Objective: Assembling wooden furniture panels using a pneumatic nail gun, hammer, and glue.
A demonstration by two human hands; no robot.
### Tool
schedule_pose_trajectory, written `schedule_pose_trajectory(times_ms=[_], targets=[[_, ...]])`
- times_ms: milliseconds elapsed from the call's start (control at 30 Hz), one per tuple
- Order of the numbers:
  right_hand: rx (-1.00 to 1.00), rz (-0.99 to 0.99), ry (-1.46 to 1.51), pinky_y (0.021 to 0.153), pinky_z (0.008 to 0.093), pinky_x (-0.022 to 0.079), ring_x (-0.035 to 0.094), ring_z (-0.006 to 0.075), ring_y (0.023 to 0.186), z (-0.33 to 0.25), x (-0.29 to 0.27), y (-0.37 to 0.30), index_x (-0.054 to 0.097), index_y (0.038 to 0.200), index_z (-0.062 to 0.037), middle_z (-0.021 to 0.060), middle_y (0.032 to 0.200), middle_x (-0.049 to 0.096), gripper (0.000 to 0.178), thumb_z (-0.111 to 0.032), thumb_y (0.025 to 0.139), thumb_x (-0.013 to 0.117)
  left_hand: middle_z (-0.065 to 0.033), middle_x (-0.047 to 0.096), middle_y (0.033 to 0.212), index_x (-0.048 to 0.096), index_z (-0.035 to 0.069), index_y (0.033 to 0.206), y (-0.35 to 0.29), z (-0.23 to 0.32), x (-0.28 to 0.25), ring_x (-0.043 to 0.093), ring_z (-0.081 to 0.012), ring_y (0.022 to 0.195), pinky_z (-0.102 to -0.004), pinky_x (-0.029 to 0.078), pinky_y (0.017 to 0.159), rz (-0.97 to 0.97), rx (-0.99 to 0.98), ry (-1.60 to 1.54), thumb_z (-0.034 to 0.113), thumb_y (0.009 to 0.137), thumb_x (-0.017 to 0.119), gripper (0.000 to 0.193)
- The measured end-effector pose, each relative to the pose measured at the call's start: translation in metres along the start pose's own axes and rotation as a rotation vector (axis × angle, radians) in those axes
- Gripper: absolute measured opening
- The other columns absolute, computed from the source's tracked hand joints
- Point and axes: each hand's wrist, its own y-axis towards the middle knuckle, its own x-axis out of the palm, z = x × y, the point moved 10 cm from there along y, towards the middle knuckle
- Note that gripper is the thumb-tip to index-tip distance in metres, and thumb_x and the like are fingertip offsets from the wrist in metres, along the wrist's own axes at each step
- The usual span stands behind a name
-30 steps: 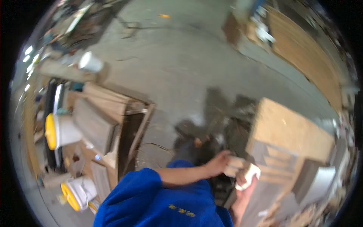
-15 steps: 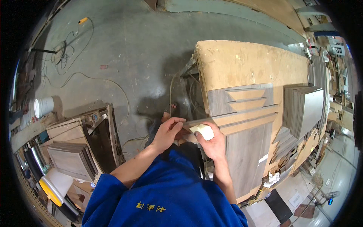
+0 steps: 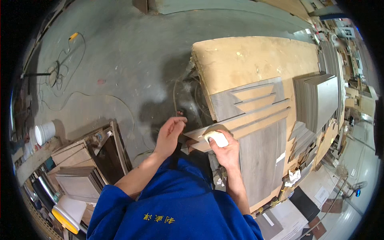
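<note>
My right hand is closed around a small white thing, rounded with a cream edge and a thin tip toward the left. Whether it is a bottle or a folded wad cannot be made out. Beneath it, long tan strips with dark edges and slanted ends reach past the table's left edge. My left hand hovers just left of the strip ends, not touching them. Its fingers are curled with the thumb near them; anything between them is hidden.
The tan worktable bears a grey wood-grain panel, shorter slanted strips and a tall stack of grey boards. At left stand a wooden rack, leaning panels and a white bucket. A cable crosses the floor.
My left hand has drawn slightly away from the strip ends, its fingers more curled. The white thing in my right hand has turned. The table appears shifted left and upward.
</note>
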Motion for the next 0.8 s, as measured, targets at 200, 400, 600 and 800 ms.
schedule_pose_trajectory(times_ms=[200, 400, 600, 800], targets=[[0.017, 0.096, 0.060, 0.077, 0.0286, 0.054, 0.068, 0.0126, 0.084, 0.011, -0.021, 0.004, 0.069, 0.105, -0.0003, 0.0088, 0.092, 0.073, 0.031, -0.017, 0.080, 0.077, -0.0109, 0.063, 0.116, 0.064, 0.006, 0.112, 0.039, 0.117, 0.016, 0.057, -0.0252, 0.110, -0.0354, 0.043, 0.096, 0.148, 0.570, 0.635, 0.013, 0.093, 0.060, 0.021], [0.069, 0.189, 0.132, 0.078, 0.0278, 0.053, 0.066, 0.0113, 0.084, 0.031, -0.052, 0.016, 0.069, 0.105, -0.0008, 0.0058, 0.091, 0.072, 0.030, -0.017, 0.081, 0.077, -0.0141, 0.054, 0.131, 0.065, 0.009, 0.112, 0.107, 0.162, 0.096, 0.047, -0.0350, 0.125, -0.0478, 0.035, 0.106, 0.129, 0.886, 0.998, 0.020, 0.088, 0.064, 0.027], [0.141, 0.233, 0.204, 0.077, 0.0270, 0.052, 0.065, 0.0102, 0.082, 0.047, -0.084, 0.035, 0.070, 0.103, -0.0016, 0.0044, 0.091, 0.072, 0.027, -0.017, 0.082, 0.076, -0.0085, 0.046, 0.142, 0.061, 0.013, 0.123, 0.172, 0.141, 0.123, 0.037, -0.0287, 0.137, -0.0493, 0.022, 0.115, 0.328, 0.891, 1.288, 0.031, 0.091, 0.061, 0.037], [0.108, 0.289, 0.200, 0.076, 0.0272, 0.052, 0.064, 0.0098, 0.082, 0.054, -0.130, 0.054, 0.071, 0.101, -0.0034, 0.0035, 0.090, 0.072, 0.023, -0.017, 0.083, 0.075, -0.0050, 0.043, 0.147, 0.057, 0.016, 0.131, 0.180, 0.132, 0.132, 0.032, -0.0257, 0.142, -0.0484, 0.016, 0.117, 0.347, 0.844, 1.412, 0.036, 0.092, 0.058, 0.043]])
